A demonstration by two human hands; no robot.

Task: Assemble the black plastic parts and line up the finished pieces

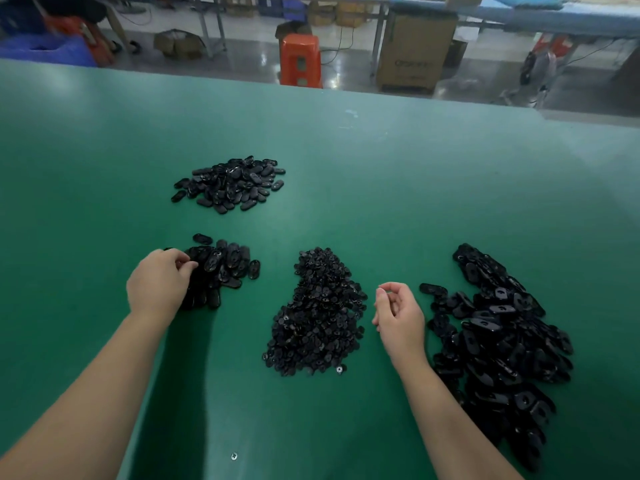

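Note:
Several heaps of black plastic parts lie on the green table (381, 174). A far heap of oval pieces (230, 183) sits at the back left. My left hand (159, 282) rests on a nearer heap of oval pieces (225, 268), its fingers curled into the parts; whether they pinch one I cannot tell. A heap of small round parts (317, 317) lies in the middle. My right hand (398, 313) hovers between that heap and a big heap of larger flat parts (498, 344), its fingers loosely curled and holding nothing I can see.
One small round part (234, 455) lies alone near the table's front edge. Beyond the table's far edge stand an orange stool (300, 60), a cardboard box (414, 53) and blue crates (45, 50) on the floor.

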